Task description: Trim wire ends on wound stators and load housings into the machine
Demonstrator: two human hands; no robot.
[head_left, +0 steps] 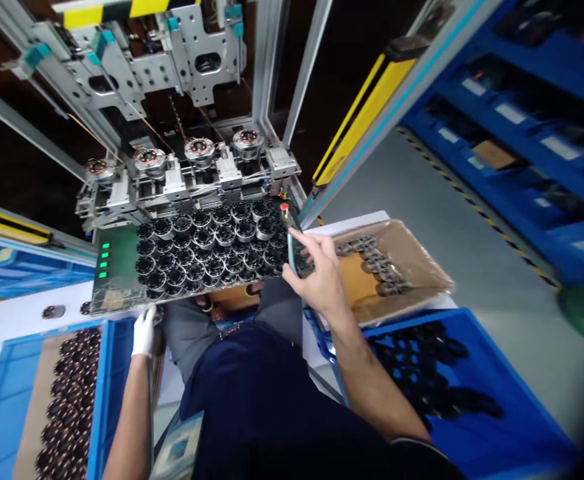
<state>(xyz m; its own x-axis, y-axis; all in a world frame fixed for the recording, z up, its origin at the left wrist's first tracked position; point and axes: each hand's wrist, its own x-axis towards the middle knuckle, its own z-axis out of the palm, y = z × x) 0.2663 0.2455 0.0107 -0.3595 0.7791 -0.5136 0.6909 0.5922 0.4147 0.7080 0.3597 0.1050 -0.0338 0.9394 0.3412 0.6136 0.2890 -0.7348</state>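
My right hand is bare and sits at the right end of the machine's plate. Its thumb and index finger close around a slim tool with a pale teal handle; the tool's exact kind is unclear. Left of it, rows of black ring-shaped motor cores cover the green plate. My left hand, in a white glove, is low at the plate's front left edge. Its fingers are bent by a small greyish thing that I cannot make out. Behind the rows, several copper-wound cores sit on the machine's holders.
A blue bin with copper-wound cores stands at left. To the right are a plastic-lined box with metal cores and a blue bin with black parts. Yellow-marked machine posts rise beside the plate. Blue shelves stand farther right.
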